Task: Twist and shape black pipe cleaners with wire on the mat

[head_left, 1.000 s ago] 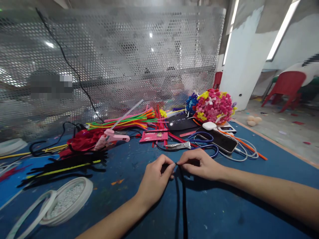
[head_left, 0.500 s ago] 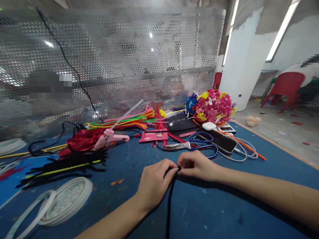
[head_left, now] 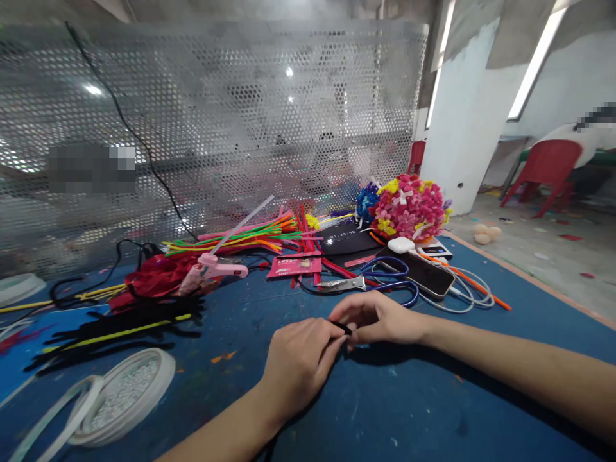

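Observation:
Low over the blue table, my left hand (head_left: 299,360) and my right hand (head_left: 385,319) meet with fingertips nearly touching. Between them shows a short bent bit of black pipe cleaner (head_left: 342,327). My left thumb and forefinger pinch it, and my right fingertips close on its other side. Most of its length is hidden behind my left hand and forearm. Just beyond my right hand lie blue-handled scissors (head_left: 344,283), blades to the left. A pile of black pipe cleaners (head_left: 158,330), with one yellow-green strand across it, rests farther left.
A pink glue gun (head_left: 212,273) stands by red crumpled material (head_left: 156,279). Behind are colourful pipe cleaners (head_left: 240,234), a pink packet (head_left: 294,265) and a flower ball (head_left: 409,208). A phone (head_left: 428,274) with a white cable is at right, a bead dish (head_left: 129,398) at left.
The black pipe cleaner's long tail, hanging toward me before, has swung left behind my left forearm. My right fingers have shifted around the bent end. The view has moved slightly.

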